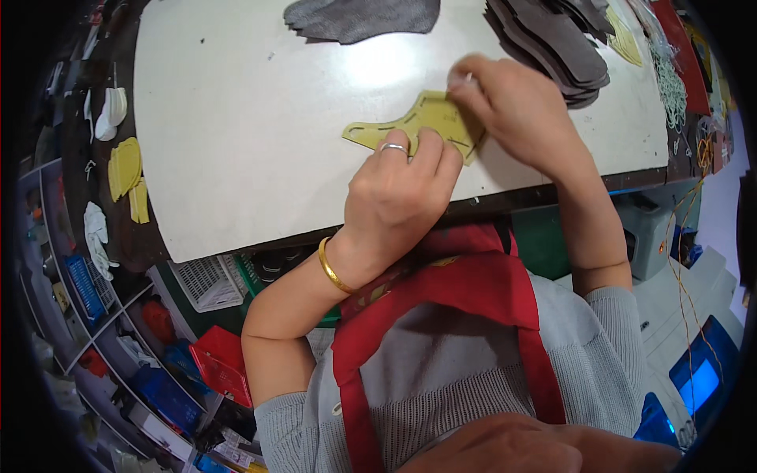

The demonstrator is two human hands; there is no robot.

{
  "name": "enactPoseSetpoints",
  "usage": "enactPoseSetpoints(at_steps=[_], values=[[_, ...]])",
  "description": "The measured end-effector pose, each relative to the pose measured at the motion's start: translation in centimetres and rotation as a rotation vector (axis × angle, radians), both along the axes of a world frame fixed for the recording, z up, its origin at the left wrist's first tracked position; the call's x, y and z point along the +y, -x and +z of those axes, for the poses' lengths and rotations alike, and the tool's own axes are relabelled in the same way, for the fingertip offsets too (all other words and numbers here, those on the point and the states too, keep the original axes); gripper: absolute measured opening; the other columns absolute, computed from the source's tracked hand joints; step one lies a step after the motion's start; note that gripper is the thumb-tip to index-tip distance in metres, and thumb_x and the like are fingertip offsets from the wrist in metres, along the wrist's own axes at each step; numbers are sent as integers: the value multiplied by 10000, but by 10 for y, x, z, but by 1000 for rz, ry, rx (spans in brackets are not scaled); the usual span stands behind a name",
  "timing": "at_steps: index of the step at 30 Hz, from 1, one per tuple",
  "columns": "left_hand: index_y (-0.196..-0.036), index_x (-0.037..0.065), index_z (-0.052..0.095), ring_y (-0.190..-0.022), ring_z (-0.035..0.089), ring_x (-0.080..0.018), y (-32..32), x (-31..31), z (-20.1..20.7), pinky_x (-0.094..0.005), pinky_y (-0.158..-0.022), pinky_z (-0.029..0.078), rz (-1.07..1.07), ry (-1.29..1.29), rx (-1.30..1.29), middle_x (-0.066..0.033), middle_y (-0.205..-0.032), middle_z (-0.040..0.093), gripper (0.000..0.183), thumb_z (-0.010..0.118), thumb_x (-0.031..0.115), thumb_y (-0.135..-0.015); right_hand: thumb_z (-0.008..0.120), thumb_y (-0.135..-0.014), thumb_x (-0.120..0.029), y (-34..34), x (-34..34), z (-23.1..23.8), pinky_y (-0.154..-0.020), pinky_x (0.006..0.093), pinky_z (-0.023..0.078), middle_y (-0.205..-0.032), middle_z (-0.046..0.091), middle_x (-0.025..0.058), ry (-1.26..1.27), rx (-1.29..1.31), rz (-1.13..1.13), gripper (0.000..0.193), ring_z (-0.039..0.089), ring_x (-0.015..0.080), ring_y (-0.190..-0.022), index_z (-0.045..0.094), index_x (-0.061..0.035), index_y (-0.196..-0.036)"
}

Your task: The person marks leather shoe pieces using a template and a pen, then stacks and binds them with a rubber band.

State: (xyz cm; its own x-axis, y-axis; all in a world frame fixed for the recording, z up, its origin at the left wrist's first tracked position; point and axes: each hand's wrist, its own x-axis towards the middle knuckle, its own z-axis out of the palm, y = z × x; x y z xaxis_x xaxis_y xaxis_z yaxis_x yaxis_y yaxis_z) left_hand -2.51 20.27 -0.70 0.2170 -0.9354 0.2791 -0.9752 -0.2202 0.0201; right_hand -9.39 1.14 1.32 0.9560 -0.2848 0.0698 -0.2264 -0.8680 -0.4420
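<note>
A yellow pattern template (pixel 441 118) with dark slots along its edges lies on the white work board, its narrow end pointing left. My left hand (pixel 402 185), with a ring and a gold bangle, presses it down with bent fingers at its near edge. My right hand (pixel 516 106) is closed in a pinch at the template's upper right corner. A small pale glint shows between its fingertips, but the thing itself is too hidden to name. Beyond the hands lies a dark grey leather-like piece (pixel 363 20). A stack of similar cut pieces (pixel 552 51) sits at the far right.
The white board (pixel 236 158) spreads across the table. On the left ledge are yellow templates (pixel 124 169) and a white glove (pixel 96 236). Pale cord (pixel 670 91) hangs at the right. Below the table edge stand a white basket (pixel 209 284) and a red bin (pixel 221 363).
</note>
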Motion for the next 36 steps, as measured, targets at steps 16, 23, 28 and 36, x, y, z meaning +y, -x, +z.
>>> enactPoseSetpoints(at_steps=[16,23,28,36], values=[[-1184,-15,602,-1078,581,-329,-14,10,4,-422,-894,503,18,-46,305,-151,-1129,598,577,829,209,-703,637,-1011,-222,54,-55,11,-729,223,504,-923,698,21,-569,-432,-341,230,624,62,-861,711,-46,-1139],[-1236,-40,617,-1152,572,-369,8,31,-6,-432,-991,489,-13,240,370,-187,-1193,597,655,846,205,-674,659,-976,-216,4,-12,-19,-712,264,511,-833,703,61,-616,-128,-55,234,642,107,-745,700,-8,-1075],[-1223,-99,618,-1234,543,-425,5,32,-13,-463,-1033,483,54,174,371,-238,-1252,596,666,844,242,-697,657,-973,-271,2,5,-24,-681,314,527,-811,714,133,-407,-39,-127,249,700,230,-723,707,-49,-1075],[-1199,-108,626,-1205,568,-416,2,29,-16,-443,-1013,502,60,148,347,-238,-1219,616,591,818,199,-733,661,-962,-271,-1,12,-25,-643,361,526,-795,717,107,-203,-53,-109,205,700,279,-716,707,-93,-1054]])
